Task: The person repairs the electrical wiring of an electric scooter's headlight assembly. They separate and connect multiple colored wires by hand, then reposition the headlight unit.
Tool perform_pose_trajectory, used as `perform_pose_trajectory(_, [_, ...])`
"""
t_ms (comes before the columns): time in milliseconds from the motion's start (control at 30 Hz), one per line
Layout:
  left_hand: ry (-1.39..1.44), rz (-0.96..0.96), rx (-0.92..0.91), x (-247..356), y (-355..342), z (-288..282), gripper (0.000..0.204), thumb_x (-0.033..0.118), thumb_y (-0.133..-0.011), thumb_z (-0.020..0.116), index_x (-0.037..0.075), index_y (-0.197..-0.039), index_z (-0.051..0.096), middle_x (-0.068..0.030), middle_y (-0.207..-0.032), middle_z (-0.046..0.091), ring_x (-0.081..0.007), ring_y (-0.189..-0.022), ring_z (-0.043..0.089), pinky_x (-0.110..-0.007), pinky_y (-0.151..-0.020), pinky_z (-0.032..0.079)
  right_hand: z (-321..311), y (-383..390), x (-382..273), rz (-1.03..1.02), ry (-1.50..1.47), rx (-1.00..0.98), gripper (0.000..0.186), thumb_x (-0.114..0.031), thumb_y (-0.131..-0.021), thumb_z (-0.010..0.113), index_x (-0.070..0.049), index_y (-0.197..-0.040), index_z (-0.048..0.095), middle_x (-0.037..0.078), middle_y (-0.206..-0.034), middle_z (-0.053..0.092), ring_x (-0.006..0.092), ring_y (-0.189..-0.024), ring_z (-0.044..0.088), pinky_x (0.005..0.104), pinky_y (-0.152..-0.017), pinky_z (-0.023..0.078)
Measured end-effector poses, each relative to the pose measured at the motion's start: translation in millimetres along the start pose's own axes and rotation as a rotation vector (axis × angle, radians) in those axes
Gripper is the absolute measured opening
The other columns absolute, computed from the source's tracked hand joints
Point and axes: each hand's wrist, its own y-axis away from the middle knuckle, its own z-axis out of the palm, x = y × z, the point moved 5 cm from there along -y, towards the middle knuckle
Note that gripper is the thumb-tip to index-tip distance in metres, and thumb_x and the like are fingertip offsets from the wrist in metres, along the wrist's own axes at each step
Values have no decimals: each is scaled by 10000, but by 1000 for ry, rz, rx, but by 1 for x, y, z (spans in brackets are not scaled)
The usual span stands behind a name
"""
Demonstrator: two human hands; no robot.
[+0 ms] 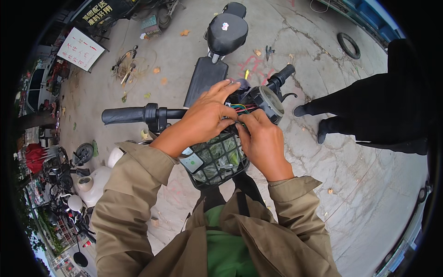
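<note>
Both hands meet over a bundle of thin coloured wires (242, 108) at the opened middle of an electric scooter's handlebar (175, 113). My left hand (203, 117) pinches at the wires with thumb and forefinger, its other fingers stretched over the bar. From the right, my right hand (265, 145) is closed, thumb and fingertips pressed together on the wires. The fingertips hide the exact spot being gripped. Just beyond my right hand sits a round gauge (270, 104), tilted to the right. Below the hands hangs a black mesh basket (214, 161) holding something wrapped in clear plastic.
The scooter's black seat (227, 34) and footboard (206, 81) lie beyond the bar. A person in dark trousers (360, 104) stands at the right. Pliers (270, 52), a tyre (348, 45) and loose wire (127, 67) lie on cracked concrete. Parked scooters (69, 184) line the left.
</note>
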Motion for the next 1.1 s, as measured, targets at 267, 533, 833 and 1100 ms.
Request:
perform_pose_trajectory(267, [-18,-12,-2,1,-2,1,157,54,-877,853,85,-1029,827,-201,-1702,475,-466,-1599,388,-529,-1264,393,6,-4,11,71,-23,42,93,-89,-992,729,-5,-1017,697,193,-967,693,449,-813,705,532,-716,552])
perform_pose_trajectory(533, [57,-60,7,2,-2,1,140,40,-893,843,58,-1030,826,-196,-1670,516,-452,-1580,418,-522,-1262,396,-41,51,36,267,-149,-121,320,-231,-1095,658,3,-878,666,219,-807,666,477,-756,663,537,-662,501])
perform_pose_trajectory(833, [67,-157,55,0,-7,9,152,42,-906,845,61,-1057,851,-204,-1677,516,-447,-1576,421,-514,-1273,385,-3,50,35,330,-295,270,77,-95,-961,824,-28,-999,825,152,-791,721,328,-635,688,413,-607,535])
perform_pose_trajectory(1100, [101,-222,93,-3,-3,20,165,59,-902,852,69,-1067,855,-223,-1700,486,-452,-1613,365,-529,-1299,347,24,41,42,255,-246,337,121,-82,-921,838,-58,-1039,835,144,-805,737,347,-674,713,426,-621,552])
